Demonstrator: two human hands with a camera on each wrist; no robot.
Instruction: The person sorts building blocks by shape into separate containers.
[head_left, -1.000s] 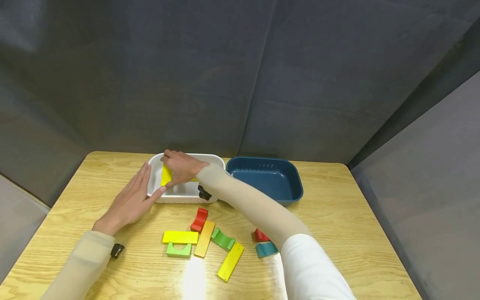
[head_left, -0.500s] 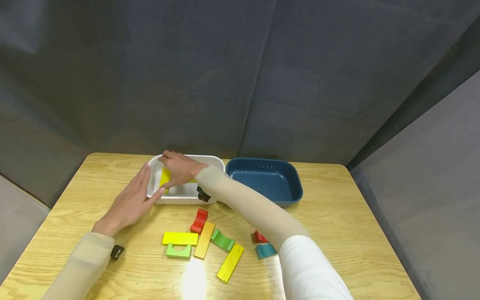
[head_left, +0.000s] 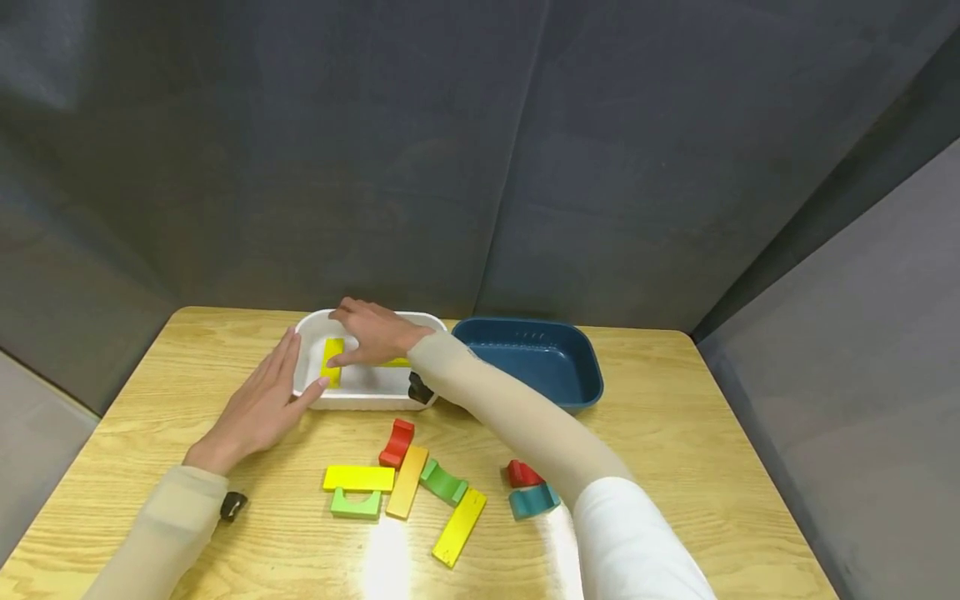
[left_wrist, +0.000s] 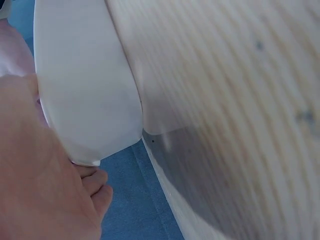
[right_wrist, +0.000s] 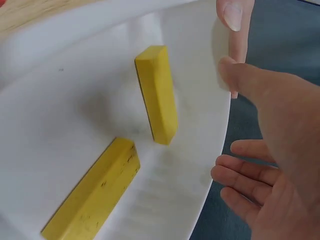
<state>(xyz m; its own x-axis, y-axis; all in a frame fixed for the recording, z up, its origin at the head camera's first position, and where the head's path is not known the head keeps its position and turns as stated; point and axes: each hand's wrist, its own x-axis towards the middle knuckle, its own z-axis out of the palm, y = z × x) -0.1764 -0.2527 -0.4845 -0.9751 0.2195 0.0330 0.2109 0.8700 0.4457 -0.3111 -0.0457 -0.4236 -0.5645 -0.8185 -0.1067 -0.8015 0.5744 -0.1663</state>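
My left hand (head_left: 258,400) lies with straight fingers along the left end of a white plastic bin (head_left: 367,401), its thumb by the front rim. In the left wrist view, fingertips (left_wrist: 97,187) show past the bin's edge. Over the bin hovers my right hand (head_left: 375,333), fingers loosely spread and holding nothing. Below its thumb, a yellow rectangular block (head_left: 333,348) lies crosswise near the bin's left end. A second yellow block (head_left: 396,363), partly hidden by the right hand in the head view, lies lengthwise; the right wrist view shows this scuffed block (right_wrist: 95,190) apart from the first.
A dark blue bin (head_left: 532,358) stands right of the white one. In front lie yellow blocks (head_left: 459,527), an orange block (head_left: 407,482), green arches (head_left: 356,503), a red arch (head_left: 397,442), a red piece (head_left: 522,473) and a blue arch (head_left: 534,502). Dark fabric rises behind the table.
The right hand has let go of the yellow block at the bin's left end and shifted slightly right, uncovering it. The left hand has stayed in place.
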